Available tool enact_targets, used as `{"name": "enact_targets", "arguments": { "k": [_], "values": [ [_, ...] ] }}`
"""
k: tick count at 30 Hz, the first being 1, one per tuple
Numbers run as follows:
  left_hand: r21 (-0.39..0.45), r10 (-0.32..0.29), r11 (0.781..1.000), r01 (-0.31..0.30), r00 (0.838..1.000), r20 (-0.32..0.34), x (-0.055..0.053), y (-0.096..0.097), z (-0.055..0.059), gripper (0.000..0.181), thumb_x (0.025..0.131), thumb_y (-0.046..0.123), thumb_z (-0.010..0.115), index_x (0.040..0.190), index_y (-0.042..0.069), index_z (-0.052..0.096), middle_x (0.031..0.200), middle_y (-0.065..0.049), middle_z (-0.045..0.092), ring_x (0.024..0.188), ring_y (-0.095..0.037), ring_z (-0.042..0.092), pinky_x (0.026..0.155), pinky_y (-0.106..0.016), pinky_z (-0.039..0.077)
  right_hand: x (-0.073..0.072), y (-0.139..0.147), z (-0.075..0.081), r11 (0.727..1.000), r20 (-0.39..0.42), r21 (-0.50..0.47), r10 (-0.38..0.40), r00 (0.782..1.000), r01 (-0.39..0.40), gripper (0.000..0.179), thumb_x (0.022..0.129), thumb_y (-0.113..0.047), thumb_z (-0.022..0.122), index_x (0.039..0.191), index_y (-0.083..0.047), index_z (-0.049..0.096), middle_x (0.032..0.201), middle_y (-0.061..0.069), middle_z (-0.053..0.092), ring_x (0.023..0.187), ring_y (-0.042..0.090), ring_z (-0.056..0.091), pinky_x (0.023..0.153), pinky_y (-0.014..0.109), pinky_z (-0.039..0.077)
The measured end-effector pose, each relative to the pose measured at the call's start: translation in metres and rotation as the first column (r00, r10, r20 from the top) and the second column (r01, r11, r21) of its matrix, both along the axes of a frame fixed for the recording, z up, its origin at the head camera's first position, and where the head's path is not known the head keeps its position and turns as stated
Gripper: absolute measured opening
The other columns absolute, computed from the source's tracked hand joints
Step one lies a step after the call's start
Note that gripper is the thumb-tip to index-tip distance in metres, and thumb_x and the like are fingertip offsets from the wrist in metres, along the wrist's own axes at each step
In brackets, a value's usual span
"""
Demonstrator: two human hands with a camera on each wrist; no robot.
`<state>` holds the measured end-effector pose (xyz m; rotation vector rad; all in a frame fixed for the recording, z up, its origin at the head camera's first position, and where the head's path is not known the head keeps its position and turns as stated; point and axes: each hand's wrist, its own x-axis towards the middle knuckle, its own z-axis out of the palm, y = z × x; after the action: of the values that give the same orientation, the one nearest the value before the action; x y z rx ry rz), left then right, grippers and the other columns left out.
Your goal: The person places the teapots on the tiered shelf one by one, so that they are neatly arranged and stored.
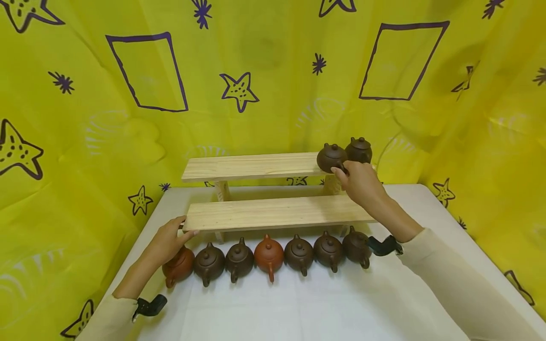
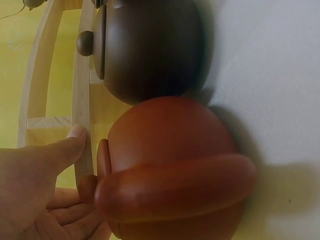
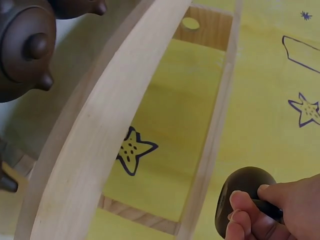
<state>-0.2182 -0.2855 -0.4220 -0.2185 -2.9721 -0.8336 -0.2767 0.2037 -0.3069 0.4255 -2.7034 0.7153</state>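
Note:
My right hand [image 1: 362, 183] pinches the handle of a dark brown teapot [image 1: 330, 157] at the right part of the upper shelf [image 1: 251, 165]. Beside it stands a second dark teapot [image 1: 359, 149] on that shelf. In the right wrist view, thumb and fingers close round the handle of the held teapot [image 3: 245, 192]. My left hand [image 1: 164, 242] grips the left end of the lower shelf [image 1: 273, 213], thumb on the front edge in the left wrist view. Right below that hand sits a reddish-orange teapot [image 2: 175, 135] on the table, partly hidden by it in the head view.
A row of teapots lines the table in front of the wooden rack, several dark ones [image 1: 240, 259] and another reddish one [image 1: 268, 255] mid-row, handles toward me. White cloth [image 1: 256, 312] covers the table. A yellow patterned curtain [image 1: 273, 57] hangs behind and at the sides.

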Motion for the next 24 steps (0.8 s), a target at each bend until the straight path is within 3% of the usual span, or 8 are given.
{"name": "enact_targets", "arguments": {
  "k": [9, 13, 17, 24],
  "values": [
    [-0.009, -0.006, 1.000, 0.006, 1.000, -0.008, 0.000, 0.000, 0.002, 0.068, 0.103, 0.030, 0.071, 0.144, -0.018, 0.046, 0.143, -0.042, 0.053, 0.134, -0.059, 0.050, 0.109, -0.069, 0.045, -0.023, -0.008, -0.003, 0.999, -0.018, 0.007, -0.035, 0.999, 0.035, 0.046, 0.111, -0.022, 0.056, 0.070, -0.005, 0.047, 0.059, 0.006, 0.040, 0.049, 0.020, 0.041, 0.050, 0.031, 0.035],
    [-0.001, -0.008, 1.000, 0.008, 1.000, -0.004, 0.000, 0.000, 0.002, 0.069, 0.103, 0.031, 0.071, 0.145, -0.018, 0.046, 0.143, -0.042, 0.053, 0.134, -0.059, 0.050, 0.109, -0.069, 0.045, -0.030, -0.008, -0.003, 0.999, -0.036, 0.014, -0.046, 0.998, 0.047, 0.046, 0.111, -0.020, 0.056, 0.069, -0.005, 0.046, 0.058, 0.005, 0.037, 0.048, 0.019, 0.039, 0.049, 0.031, 0.033],
    [0.005, -0.009, 1.000, 0.009, 1.000, -0.002, -0.001, -0.001, 0.002, 0.068, 0.103, 0.031, 0.070, 0.145, -0.017, 0.046, 0.143, -0.042, 0.053, 0.134, -0.059, 0.051, 0.108, -0.069, 0.045, -0.034, -0.007, -0.004, 0.998, -0.015, 0.011, -0.058, 0.998, 0.058, 0.046, 0.111, -0.021, 0.056, 0.069, -0.005, 0.047, 0.058, 0.006, 0.041, 0.047, 0.019, 0.041, 0.049, 0.030, 0.034],
    [-0.002, -0.004, 1.000, 0.004, 1.000, 0.004, -0.001, -0.001, 0.000, 0.069, 0.103, 0.031, 0.070, 0.146, -0.018, 0.045, 0.144, -0.043, 0.052, 0.135, -0.059, 0.050, 0.109, -0.069, 0.045, -0.038, -0.006, -0.007, 0.997, 0.007, 0.002, -0.073, 0.997, 0.073, 0.043, 0.111, -0.022, 0.056, 0.076, 0.002, 0.058, 0.061, 0.014, 0.061, 0.048, 0.022, 0.053, 0.049, 0.030, 0.038]
  ]
}}
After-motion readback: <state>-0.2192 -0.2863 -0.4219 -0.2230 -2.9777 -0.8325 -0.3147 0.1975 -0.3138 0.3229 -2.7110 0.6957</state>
